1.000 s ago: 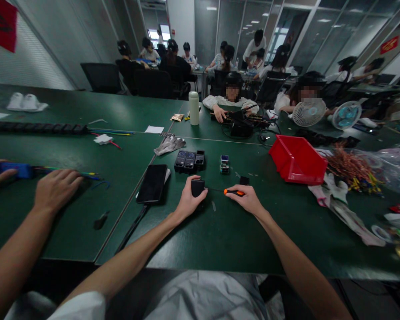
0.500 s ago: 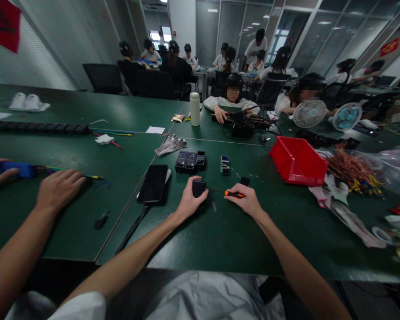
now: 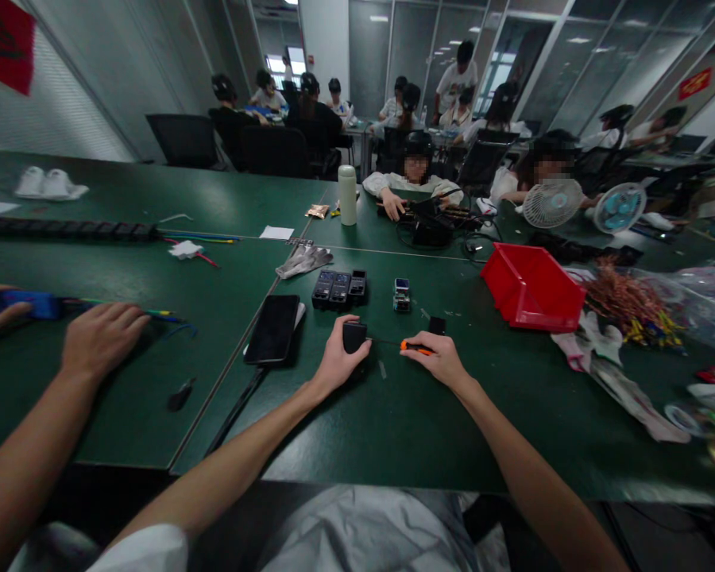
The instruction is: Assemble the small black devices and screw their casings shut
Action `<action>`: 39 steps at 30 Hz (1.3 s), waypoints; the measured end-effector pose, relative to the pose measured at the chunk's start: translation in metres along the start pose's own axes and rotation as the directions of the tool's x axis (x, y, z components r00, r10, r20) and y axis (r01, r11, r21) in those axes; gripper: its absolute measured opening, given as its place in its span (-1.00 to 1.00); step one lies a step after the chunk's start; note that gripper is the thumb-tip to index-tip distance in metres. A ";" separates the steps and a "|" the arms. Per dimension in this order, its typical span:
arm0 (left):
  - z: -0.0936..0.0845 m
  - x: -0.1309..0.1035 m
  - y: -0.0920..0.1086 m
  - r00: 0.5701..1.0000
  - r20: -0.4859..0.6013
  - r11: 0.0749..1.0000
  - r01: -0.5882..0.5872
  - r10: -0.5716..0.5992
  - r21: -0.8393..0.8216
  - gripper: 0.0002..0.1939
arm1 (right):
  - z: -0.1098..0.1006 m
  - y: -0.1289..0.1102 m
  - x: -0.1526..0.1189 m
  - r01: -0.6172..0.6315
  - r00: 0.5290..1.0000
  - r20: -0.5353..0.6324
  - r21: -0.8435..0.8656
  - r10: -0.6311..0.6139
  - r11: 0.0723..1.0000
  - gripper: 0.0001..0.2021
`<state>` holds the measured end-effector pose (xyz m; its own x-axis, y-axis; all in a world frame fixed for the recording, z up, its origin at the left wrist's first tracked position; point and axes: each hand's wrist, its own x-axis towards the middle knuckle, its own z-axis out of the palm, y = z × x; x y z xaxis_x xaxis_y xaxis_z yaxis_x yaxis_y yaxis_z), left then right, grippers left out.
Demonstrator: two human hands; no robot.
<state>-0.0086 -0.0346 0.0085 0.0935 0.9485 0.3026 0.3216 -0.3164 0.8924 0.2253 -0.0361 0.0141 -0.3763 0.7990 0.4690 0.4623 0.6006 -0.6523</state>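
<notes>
My left hand [image 3: 338, 355] is closed around a small black plastic housing [image 3: 354, 337], held upright just above the green table. In my right hand [image 3: 439, 355] is a screwdriver [image 3: 415, 347] with an orange and black handle. Its thin shaft points left, with the tip at the housing's right side; whether it touches a screw is too small to tell. Beyond my left hand stands a row of black modules [image 3: 339, 287]. Further right lies a small circuit board [image 3: 401, 295]. A flat black piece [image 3: 437, 325] rests just behind my right hand.
Left of my hands lies a phone [image 3: 272, 329] with a cable. A red bin [image 3: 533, 286] stands at right, beside copper wires [image 3: 628, 306]. Further back are a pale bottle [image 3: 347, 195] and gloves [image 3: 305, 260]. At left, a co-worker's hands [image 3: 102, 338] hold a blue tool [image 3: 27, 304].
My hands keep nearly the same pose, with the screwdriver still against or close to the housing. The co-worker's hand at left has shifted slightly left.
</notes>
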 end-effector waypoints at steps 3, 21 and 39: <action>0.000 0.000 -0.001 1.000 -0.005 1.000 -0.007 0.007 0.004 -0.55 | 0.000 -0.002 0.000 -0.007 1.000 0.021 -0.016 0.008 1.000 -0.79; -0.001 0.000 0.002 1.000 0.006 1.000 -0.020 0.020 0.012 -0.55 | 0.006 -0.002 -0.004 -0.050 0.998 0.026 -0.063 0.052 0.997 -0.84; -0.001 0.000 0.002 1.000 0.000 1.000 -0.012 0.012 0.022 -0.56 | 0.004 0.000 -0.003 0.055 0.998 0.021 -0.209 -0.052 0.976 -0.77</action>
<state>-0.0086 -0.0356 0.0107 0.0976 0.9446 0.3134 0.3408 -0.3276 0.8812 0.2230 -0.0383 0.0104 -0.4166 0.7660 0.4896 0.5986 0.6364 -0.4864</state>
